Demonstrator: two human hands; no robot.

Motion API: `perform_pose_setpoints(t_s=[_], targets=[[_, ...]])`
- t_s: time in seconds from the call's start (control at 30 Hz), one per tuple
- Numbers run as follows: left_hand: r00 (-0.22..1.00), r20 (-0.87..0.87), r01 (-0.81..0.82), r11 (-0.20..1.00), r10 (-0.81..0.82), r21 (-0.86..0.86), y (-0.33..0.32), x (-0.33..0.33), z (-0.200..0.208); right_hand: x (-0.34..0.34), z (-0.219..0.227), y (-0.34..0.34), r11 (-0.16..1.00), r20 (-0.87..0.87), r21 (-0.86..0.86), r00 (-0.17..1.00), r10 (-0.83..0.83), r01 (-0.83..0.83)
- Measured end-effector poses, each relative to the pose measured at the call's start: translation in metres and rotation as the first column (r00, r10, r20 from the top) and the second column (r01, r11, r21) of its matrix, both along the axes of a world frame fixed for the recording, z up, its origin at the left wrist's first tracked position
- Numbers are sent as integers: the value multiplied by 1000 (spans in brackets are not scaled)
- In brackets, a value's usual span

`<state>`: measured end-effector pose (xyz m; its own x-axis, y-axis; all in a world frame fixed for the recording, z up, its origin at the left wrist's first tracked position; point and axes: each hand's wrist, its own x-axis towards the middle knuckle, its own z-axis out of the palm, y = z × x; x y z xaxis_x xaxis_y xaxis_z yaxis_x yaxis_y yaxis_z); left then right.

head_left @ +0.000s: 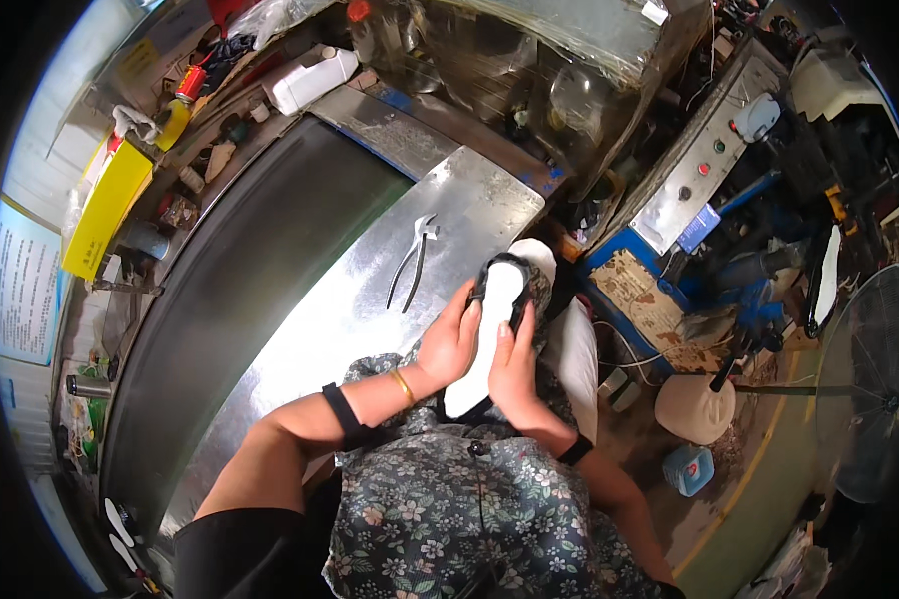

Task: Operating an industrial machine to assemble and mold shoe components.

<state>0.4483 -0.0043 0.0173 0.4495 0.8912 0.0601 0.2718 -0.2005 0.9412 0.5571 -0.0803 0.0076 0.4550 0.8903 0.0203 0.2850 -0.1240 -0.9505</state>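
A shoe upper with a white insole-shaped underside (489, 329) lies over my lap, bottom facing up and black material round its edges. My left hand (449, 344) presses along its left side, fingers toward the far end. My right hand (514, 374) wraps its right side, thumb near the white face. The two hands hold it between them. Just beyond, a rounded white piece (536, 257) shows; whether it is joined to the shoe I cannot tell. Lasting pliers (416, 258) with parted handles lie on the shiny metal tabletop (479, 190).
A dark conveyor belt (230, 260) curves along the left. White shoe pieces (120, 524) lie at its near end. To the right stand a machine with a button panel (704, 168), a white jug (695, 407), a blue container (688, 469) and a fan (884, 399).
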Motion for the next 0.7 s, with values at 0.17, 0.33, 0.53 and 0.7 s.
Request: perform_pose_setpoints(t_s=[0.17, 0.33, 0.53, 0.7], targets=[[946, 315, 166, 714, 79, -680, 44, 17, -41, 25, -29, -14, 983, -53, 103, 986, 158, -152], [944, 325, 307, 487, -50, -818, 95, 57, -9, 88, 10, 63, 967, -767, -255, 610, -197, -9], [863, -474, 173, 984, -173, -44, 73, 66, 23, 68, 24, 89, 962, 251, -272, 968, 31, 40], [899, -396, 106, 971, -185, -213, 63, 53, 25, 63, -4, 94, 997, 183, -62, 983, -32, 44]])
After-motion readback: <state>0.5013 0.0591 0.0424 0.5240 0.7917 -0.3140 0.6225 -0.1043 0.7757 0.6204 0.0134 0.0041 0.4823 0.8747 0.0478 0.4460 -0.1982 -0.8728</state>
